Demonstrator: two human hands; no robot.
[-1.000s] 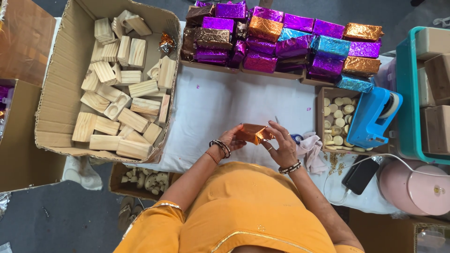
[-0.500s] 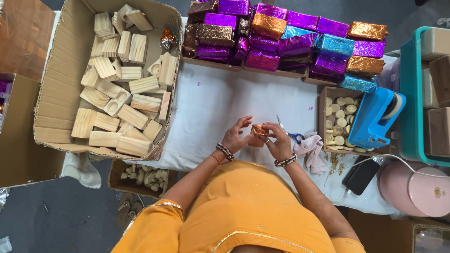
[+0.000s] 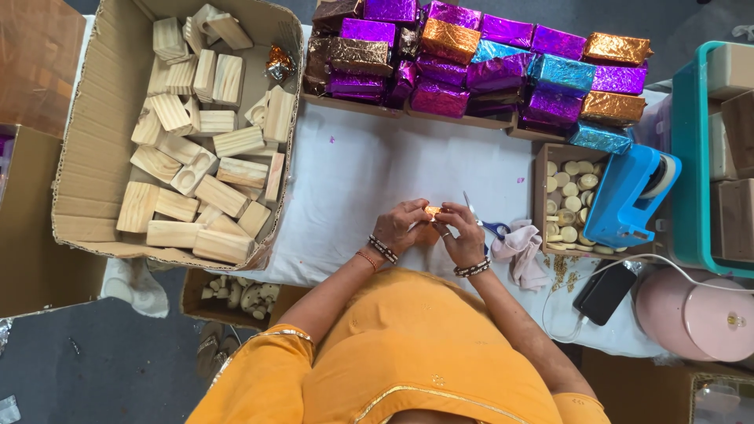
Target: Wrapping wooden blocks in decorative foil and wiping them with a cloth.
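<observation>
At far left, a cardboard box (image 3: pixel 78 196) holds bare wooden blocks (image 3: pixel 196 157). Centre, over the white tablecloth (image 3: pixel 353 165), the left hand (image 3: pixel 402 226) and right hand (image 3: pixel 463 235) meet, fingertips pressed together around a small orange foil-covered piece (image 3: pixel 433 210), mostly hidden between them. Scissors (image 3: pixel 487 226) lie just beside the right hand. Behind, wrapped foil blocks (image 3: pixel 487 63) are stacked; at right stands a blue tape dispenser (image 3: pixel 624 204). Judged step: folding foil closed; finishing would likely call for tape.
</observation>
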